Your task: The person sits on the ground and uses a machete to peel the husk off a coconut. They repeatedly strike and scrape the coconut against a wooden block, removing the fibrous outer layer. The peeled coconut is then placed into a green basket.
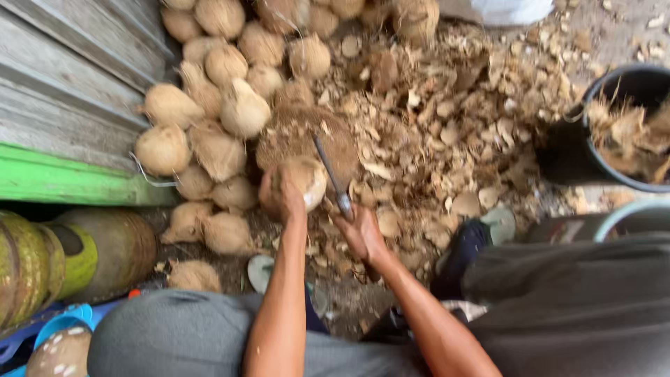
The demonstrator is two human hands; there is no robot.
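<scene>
My left hand [280, 197] grips a pale husked coconut [305, 180], held just above a worn wooden chopping block [307, 136]. My right hand [361, 232] is closed on the handle of a knife [331, 174]; its dark blade points up and away, lying against the right side of the coconut. Both forearms reach forward from my lap.
A heap of husked coconuts [223, 105] lies to the left against a grey wooden wall [63, 77] with a green board [63, 178]. Husk chips [447, 112] cover the ground ahead. A black bucket [631, 126] of husk stands right. A yellow-green cylinder [77, 255] lies at left.
</scene>
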